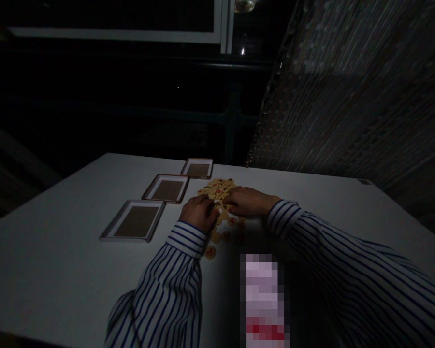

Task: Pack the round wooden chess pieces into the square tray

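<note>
Round, pale wooden Chinese chess pieces (217, 189) lie heaped on the white table, marked with red or black characters. Several lie loose nearer to me, among them a red-marked piece (210, 252). At the heap's left edge is my left hand (197, 212), its fingers curled and its thumb and forefinger closed about a piece (217, 205). My right hand (250, 200) reaches in from the right, palm down, with bent fingers touching the pieces. What lies under its fingertips is hidden.
Three shallow rectangular trays stand in a slanting row left of the heap: a near tray (132, 238), a middle tray (166, 199) and a far tray (197, 176). A string curtain (348, 92) hangs at the right beyond the table (65, 270). The room is dim.
</note>
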`<state>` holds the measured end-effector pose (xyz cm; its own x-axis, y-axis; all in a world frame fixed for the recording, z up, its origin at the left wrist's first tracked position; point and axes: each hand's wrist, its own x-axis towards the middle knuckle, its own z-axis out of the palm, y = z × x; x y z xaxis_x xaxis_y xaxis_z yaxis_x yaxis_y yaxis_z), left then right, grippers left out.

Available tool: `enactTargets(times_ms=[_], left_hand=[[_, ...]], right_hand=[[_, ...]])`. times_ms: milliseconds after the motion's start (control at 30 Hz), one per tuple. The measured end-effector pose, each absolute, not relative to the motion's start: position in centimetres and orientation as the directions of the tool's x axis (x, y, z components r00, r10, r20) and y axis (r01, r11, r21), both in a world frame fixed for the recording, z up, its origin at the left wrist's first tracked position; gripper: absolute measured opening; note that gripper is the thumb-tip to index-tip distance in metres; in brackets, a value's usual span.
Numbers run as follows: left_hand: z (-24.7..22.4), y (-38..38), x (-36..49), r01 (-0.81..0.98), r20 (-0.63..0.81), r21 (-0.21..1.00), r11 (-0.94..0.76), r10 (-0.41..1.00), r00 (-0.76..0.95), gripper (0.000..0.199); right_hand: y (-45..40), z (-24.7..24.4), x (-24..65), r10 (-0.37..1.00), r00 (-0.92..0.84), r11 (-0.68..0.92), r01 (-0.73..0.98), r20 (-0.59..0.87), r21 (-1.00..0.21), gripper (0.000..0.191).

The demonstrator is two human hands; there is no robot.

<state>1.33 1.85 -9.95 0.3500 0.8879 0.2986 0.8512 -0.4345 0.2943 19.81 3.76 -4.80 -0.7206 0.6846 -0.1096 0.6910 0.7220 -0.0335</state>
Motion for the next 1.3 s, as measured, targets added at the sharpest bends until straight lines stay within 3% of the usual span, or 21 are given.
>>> enactTargets(times_ms=[933,1300], left_hand=[[-9.9,1.8,1.4,0.845,0.301,0.307,-0.437,0.887,0.349,0.036],[-9.2,1.4,1.9,0.781,0.353,0.409,-0.472,0.871,0.341,0.034]], right_hand=[[4.2,-5.1,19.7,0.686,-0.720,0.726,0.688,-0.105,0.021,0.020],[2.3,-2.8,20.1,0.762,-0.644,0.648,0.759,-0.072,0.067,0.022]])
